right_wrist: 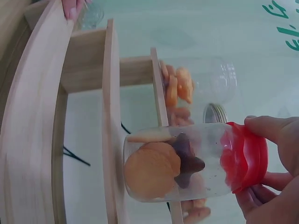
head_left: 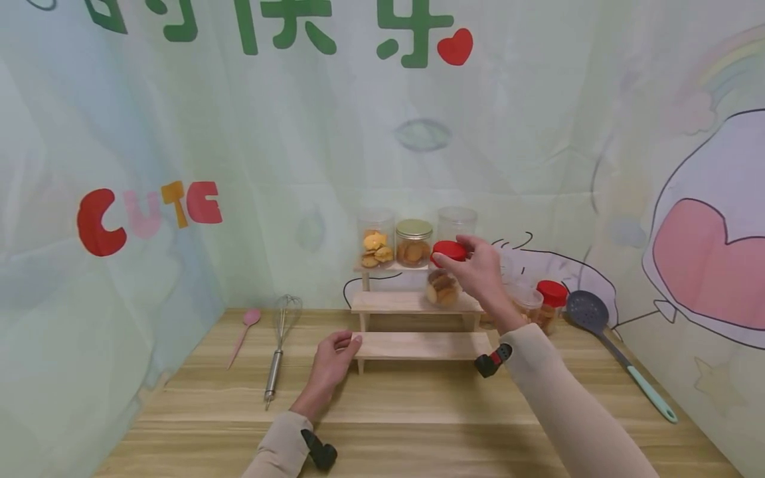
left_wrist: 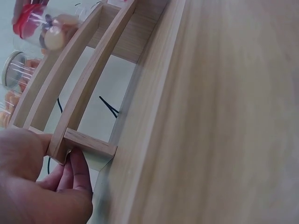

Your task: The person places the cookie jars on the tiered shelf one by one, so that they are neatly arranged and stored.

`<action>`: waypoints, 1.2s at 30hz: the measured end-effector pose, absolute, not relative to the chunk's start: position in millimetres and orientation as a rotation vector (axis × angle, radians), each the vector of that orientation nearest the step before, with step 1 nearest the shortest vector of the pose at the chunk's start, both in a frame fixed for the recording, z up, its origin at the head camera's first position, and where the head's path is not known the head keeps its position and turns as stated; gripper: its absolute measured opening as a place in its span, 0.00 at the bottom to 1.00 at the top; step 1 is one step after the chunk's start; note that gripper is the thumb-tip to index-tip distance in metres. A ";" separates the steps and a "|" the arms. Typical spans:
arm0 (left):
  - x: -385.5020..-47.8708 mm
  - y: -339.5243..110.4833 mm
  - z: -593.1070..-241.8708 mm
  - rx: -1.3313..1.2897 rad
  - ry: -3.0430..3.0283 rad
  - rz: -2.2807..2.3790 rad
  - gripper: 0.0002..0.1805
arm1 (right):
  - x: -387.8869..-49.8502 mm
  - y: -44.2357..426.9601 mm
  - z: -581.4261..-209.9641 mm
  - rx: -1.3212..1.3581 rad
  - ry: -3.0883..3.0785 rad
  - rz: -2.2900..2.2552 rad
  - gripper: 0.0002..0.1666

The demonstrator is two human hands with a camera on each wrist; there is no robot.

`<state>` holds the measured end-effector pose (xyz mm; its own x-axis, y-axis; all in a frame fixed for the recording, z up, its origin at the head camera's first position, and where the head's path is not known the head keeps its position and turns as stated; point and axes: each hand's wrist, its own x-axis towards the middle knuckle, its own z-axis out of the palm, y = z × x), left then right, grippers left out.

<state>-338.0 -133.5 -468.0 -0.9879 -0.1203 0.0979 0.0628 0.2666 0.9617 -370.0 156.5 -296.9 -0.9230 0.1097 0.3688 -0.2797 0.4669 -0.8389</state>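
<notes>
My right hand (head_left: 481, 269) grips the red lid (right_wrist: 252, 158) of a clear cookie jar (head_left: 442, 292), thumb on one side and fingers on the other. Round cookies and a dark star-shaped one show inside the jar (right_wrist: 159, 165). It stands upright at the middle step of a three-step wooden rack (head_left: 418, 344); whether its base touches the step I cannot tell. At the rack's lowest step, my left hand (head_left: 335, 362) pinches the left end between thumb and fingers, as the left wrist view shows. The top step bears a jar of yellow cookies (head_left: 376, 251), a gold-lidded jar (head_left: 414, 247) and another clear jar (head_left: 457, 216).
Right of the rack stand a clear jar (head_left: 527, 299) and a red-lidded jar (head_left: 550, 309), partly behind my right arm. A grey skimmer (head_left: 588, 312) with a mint handle lies farther right. On the left lie a whisk (head_left: 277, 352) and a pink spoon (head_left: 251, 317).
</notes>
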 end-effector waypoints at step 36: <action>-338.0 -134.9 -466.5 0.034 -2.368 -1.817 0.27 | -387.1 67.8 -307.9 0.326 -2.353 1.413 0.43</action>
<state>-338.0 -134.9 -466.5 -0.9875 -0.1129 0.1099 0.0770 0.2634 0.9616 -387.1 67.8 -307.9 -0.9029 -0.0055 0.4299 -0.3821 0.4687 -0.7964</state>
